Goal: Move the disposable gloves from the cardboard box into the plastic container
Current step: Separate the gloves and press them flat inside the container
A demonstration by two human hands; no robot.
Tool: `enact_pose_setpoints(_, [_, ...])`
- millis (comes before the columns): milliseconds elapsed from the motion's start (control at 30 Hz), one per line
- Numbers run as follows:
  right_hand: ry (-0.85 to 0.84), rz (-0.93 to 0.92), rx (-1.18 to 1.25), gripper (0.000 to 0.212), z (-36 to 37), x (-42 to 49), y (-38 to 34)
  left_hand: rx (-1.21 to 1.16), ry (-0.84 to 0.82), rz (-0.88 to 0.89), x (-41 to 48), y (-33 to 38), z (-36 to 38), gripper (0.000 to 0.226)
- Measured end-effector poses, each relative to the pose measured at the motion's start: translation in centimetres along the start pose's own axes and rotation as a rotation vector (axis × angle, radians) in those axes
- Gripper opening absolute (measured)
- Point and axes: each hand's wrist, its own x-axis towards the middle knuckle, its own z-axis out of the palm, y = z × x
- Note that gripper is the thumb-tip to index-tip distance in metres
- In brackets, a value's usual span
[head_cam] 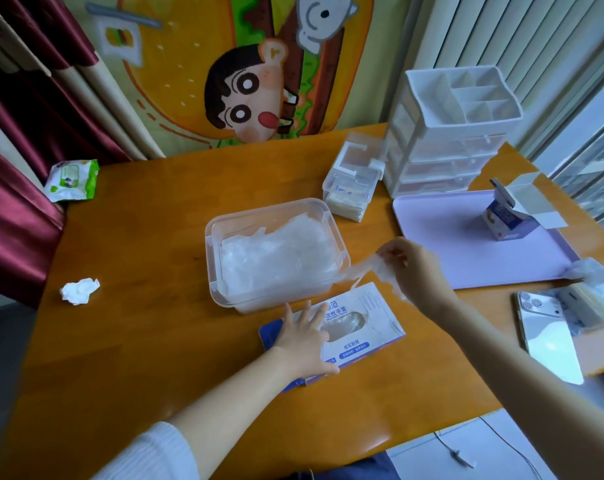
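**Risk: glove snags or drops short of the container**

Left hand lay flat with fingers spread, pressing down on the cardboard box on the worktop. More gloves showed through the box's oval opening. Just beyond it, the right hand was raised, fingers pinched on one thin clear glove. The glove's tail trailed toward the near right corner of the plastic container.

Likely failures:
- The tail catches the corner clip and the glove lands on the worktop.
- The film clings to the fingers and won't release.
- A light pinch lets it slip.

The pile of gloves inside sat close to the rim, so a loose one could slide off.
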Motion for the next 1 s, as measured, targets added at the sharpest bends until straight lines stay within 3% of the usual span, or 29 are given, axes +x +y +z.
enact_pose_setpoints(67, [0.037, -0.016, -0.021, 0.016, -0.7, 0.2, -0.5, -0.093, 0.075, -0.013, -0.8, -0.4, -1.0, 0.056])
enact_pose_setpoints(167, [0.003, -0.059, -0.123, 0.015, -0.9, 0.0, -0.8, -0.436, 0.323, -0.051, -2.0, -1.0, -3.2, 0.039])
enact_pose_setpoints(267, [-0.129, -0.133, -0.173, 0.017, -0.9, -0.3, -1.5, -0.661, 0.603, -0.047, -3.2, -1.1, -6.3, 0.048])
enact_pose_setpoints(333, [-0.251, -0.192, -0.186, 0.018, -0.7, -0.4, -2.3, -0.734, 0.684, 0.011, -3.6, -1.1, -7.9, 0.064])
enact_pose_setpoints(400, [-0.334, -0.24, -0.17, 0.016, -0.5, -0.4, -3.1, -0.784, 0.597, 0.05, -3.7, -0.8, -9.1, 0.073])
enact_pose_setpoints(467, [-0.353, -0.268, -0.117, 0.012, -0.4, -0.3, -3.9, -0.835, 0.501, 0.055, -3.5, -0.7, -9.5, 0.067])
enact_pose_setpoints(567, [-0.316, -0.276, -0.032, 0.015, -0.9, 0.0, -5.1, -0.978, 0.529, 0.059, -2.9, -1.3, -9.0, 0.021])
enact_pose_setpoints(633, [-0.294, -0.262, 0.001, 0.019, -1.2, 0.4, -5.6, -1.013, 0.55, 0.065, -2.8, -1.9, -9.0, 0.005])
enact_pose_setpoints(733, [-0.221, -0.14, 0.142, 0.014, -1.0, 0.9, -6.1, -1.076, 0.535, 0.061, -3.1, -2.5, -9.7, 0.015])
enact_pose_setpoints(800, [-0.21, -0.004, 0.375, 0.024, -1.2, 1.0, -6.5, -1.175, 0.559, 0.005, -3.4, -3.2, -10.2, 0.016])
enact_pose_setpoints(867, [-0.28, 0.046, 0.549, 0.038, -1.5, 0.8, -6.7, -1.321, 0.582, -0.066, -3.5, -4.0, -10.6, 0.008])
enact_pose_setpoints(1000, [-0.438, 0.017, 0.612, 0.039, -0.5, 0.3, -6.4, -1.477, 0.578, -0.114, -3.9, -5.1, -11.1, 0.022])
